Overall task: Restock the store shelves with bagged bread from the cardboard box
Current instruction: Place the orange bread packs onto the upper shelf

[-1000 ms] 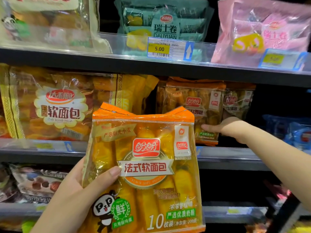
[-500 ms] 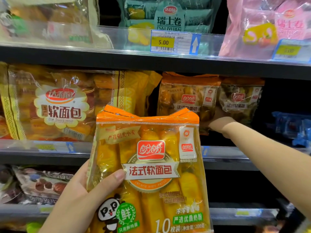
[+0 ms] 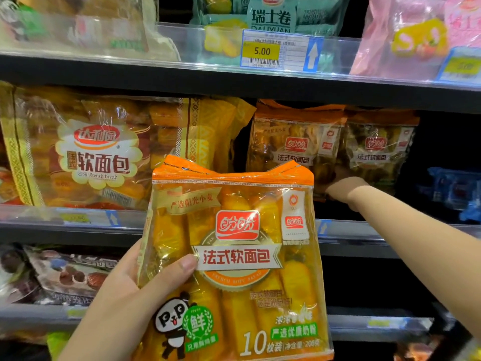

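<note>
Two matching orange bags [image 3: 294,142] on middle shelf [image 3: 364,230]. Third French soft bread bag [image 3: 234,321] before the shelves, gripped by left hand [image 3: 125,295], thumb across its front. At shelved pair, right hand [image 3: 343,188], fingers hidden, grip unclear. Shelving step; next probably calls for a gap beside them.

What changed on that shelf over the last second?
The right hand has reached deeper into the middle shelf, apparently pushing the orange bags there further back. The left hand still holds the bread bag upright in front.
</note>
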Motion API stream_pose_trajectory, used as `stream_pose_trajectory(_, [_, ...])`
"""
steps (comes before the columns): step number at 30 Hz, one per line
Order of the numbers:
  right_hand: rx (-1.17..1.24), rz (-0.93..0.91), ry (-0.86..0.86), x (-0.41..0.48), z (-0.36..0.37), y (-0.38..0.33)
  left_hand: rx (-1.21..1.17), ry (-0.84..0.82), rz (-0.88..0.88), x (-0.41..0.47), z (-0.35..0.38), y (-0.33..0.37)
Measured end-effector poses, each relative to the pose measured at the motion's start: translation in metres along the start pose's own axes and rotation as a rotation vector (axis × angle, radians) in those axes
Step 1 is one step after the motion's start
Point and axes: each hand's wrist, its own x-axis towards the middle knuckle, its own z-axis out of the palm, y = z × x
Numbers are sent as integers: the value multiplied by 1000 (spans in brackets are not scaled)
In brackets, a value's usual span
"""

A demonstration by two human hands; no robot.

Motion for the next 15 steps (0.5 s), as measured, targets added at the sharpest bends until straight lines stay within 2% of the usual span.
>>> stream_pose_trajectory(5, [-71, 135, -15, 2, -3, 9, -31, 45, -10, 5, 3, -6])
stream_pose_trajectory(7, [-27, 150, -34, 1, -9, 12, -18, 46, -13, 2, 9, -6])
stream_pose_trajectory(11, [-11, 124, 13, -10, -28, 19, 2, 60, -22, -4, 23, -12])
stream_pose_trajectory(15, [164, 24, 50, -66, -43, 9, -35, 32, -20, -11, 43, -16])
